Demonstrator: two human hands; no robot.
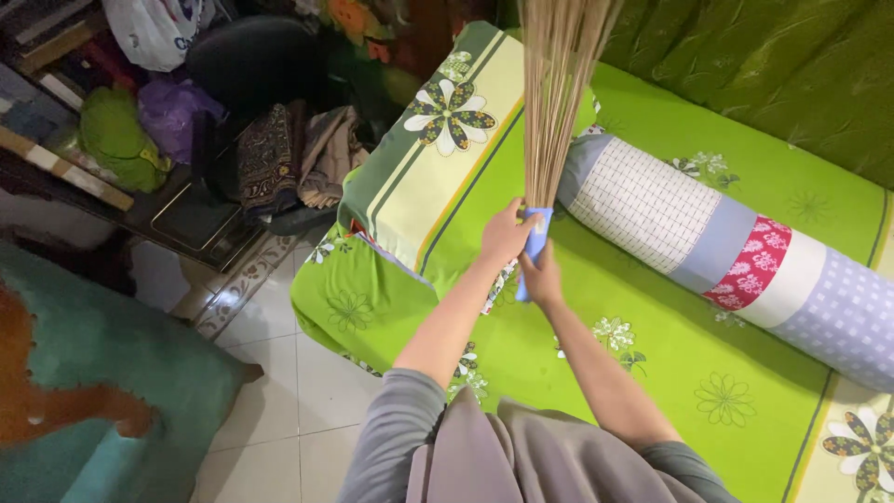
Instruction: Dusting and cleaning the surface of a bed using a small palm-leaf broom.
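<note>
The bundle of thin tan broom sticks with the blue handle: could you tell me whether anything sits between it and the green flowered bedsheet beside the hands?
Both hands, left and right, grip the stick broom by its blue handle. Nothing visible lies between it and the green sheet; the long patchwork bolster lies to its right.

- Stick broom [557, 84]: thin, dry, stiff plant ribs, tan, matt, bound by a smooth blue plastic-looking handle wrap [535, 244]
- Bedsheet [652, 345]: green printed cloth, soft, matt, lightly creased
- Bolster [736, 256]: patchwork cloth cover, checked and flowered, matt
- Pillow [438, 158]: cloth with flower print, matt
- Floor [279, 391]: pale glazed tile, smooth, faintly glossy
- Sleeves [396, 428]: grey knit cloth, matt
- Wall hanging [773, 65]: dark green cloth, wrinkled
- Bag [154, 33]: white plastic, shiny, crinkled
</note>
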